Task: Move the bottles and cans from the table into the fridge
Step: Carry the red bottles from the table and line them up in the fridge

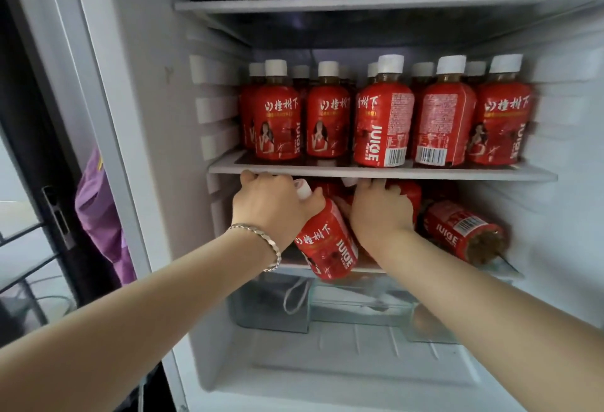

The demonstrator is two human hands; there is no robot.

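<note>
Juice bottle (327, 241), frame centre, leans on lower shelf (369, 269) front edge, cap up-left, base overhanging. Left hand (271, 205) fingers wrapped round its neck, nearer; right hand (380, 212) fingers curled over bottles behind.

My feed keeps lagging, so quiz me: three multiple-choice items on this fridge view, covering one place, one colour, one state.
1. Where do the upright juice bottles stand?
A. On the middle shelf
B. In the bottom drawer
C. On the top shelf

2. What colour are the bottle caps?
A. Blue
B. White
C. Black

3. How is the bottle at the left hand?
A. Upright on the shelf
B. Tilted, base overhanging the lower shelf's front edge
C. Lying in the drawer

Answers: 1 A, they line the middle shelf above both hands. 2 B, every visible cap is white. 3 B, the tilted bottle leans with its cap up beside the left hand's grip.
</note>
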